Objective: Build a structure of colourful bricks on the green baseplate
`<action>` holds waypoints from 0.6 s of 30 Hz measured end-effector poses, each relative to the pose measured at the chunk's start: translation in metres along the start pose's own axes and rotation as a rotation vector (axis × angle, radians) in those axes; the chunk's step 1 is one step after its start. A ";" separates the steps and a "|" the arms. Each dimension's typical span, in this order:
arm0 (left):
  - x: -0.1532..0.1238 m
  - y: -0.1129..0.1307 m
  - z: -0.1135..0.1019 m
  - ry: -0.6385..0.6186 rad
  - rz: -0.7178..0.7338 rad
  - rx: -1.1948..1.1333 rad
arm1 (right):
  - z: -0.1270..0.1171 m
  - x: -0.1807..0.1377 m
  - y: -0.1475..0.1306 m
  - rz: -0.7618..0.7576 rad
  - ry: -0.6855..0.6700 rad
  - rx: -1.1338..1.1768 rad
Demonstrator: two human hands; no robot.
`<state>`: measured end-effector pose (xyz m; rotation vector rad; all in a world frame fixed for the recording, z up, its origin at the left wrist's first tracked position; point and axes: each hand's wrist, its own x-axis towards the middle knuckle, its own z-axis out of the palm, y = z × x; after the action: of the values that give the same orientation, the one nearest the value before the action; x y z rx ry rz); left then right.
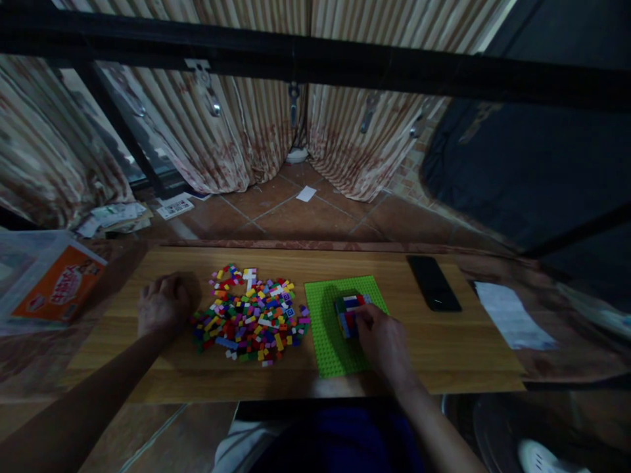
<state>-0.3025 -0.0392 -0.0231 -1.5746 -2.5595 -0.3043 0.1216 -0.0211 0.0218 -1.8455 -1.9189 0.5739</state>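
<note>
A bright green studded baseplate (328, 355) lies on the wooden table, right of centre. On it stands a small, blocky toy brick structure (348, 315) in red, blue, white and green. My right hand (387, 341) has its thumb and fingers closed at the structure's right side; whether a loose brick is between the fingertips is hidden. To the left spreads a big heap of small, mixed-colour toy bricks (256, 322). Beside the heap's left edge, my left hand (163, 305) rests palm down on the table, fingers loosely bent, with nothing seen in it.
A black phone (434, 282) lies on the table (458, 355) at the right. Past the left end is a clear plastic box with an orange label (59, 282). White paper (513, 315) lies beyond the right end. A dark metal bar (345, 59) crosses before the curtains.
</note>
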 end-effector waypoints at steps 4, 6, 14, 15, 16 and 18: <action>0.000 -0.002 0.002 0.011 -0.001 -0.005 | -0.005 -0.010 0.016 -0.043 0.113 0.125; 0.000 -0.002 0.002 0.004 -0.003 0.007 | -0.006 -0.018 0.027 -0.072 0.213 0.143; 0.002 -0.002 0.004 0.013 0.008 0.043 | 0.025 -0.032 0.041 -0.178 0.212 0.017; 0.002 -0.003 0.004 0.015 0.009 0.043 | 0.029 -0.032 0.039 -0.160 0.220 0.008; 0.003 -0.003 0.005 0.015 0.012 0.043 | 0.033 -0.031 0.037 -0.143 0.229 0.003; 0.002 -0.004 0.006 0.019 0.004 0.035 | 0.037 -0.029 0.034 -0.120 0.239 0.001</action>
<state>-0.3075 -0.0376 -0.0285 -1.5575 -2.5329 -0.2707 0.1301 -0.0490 -0.0278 -1.6988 -1.8520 0.3007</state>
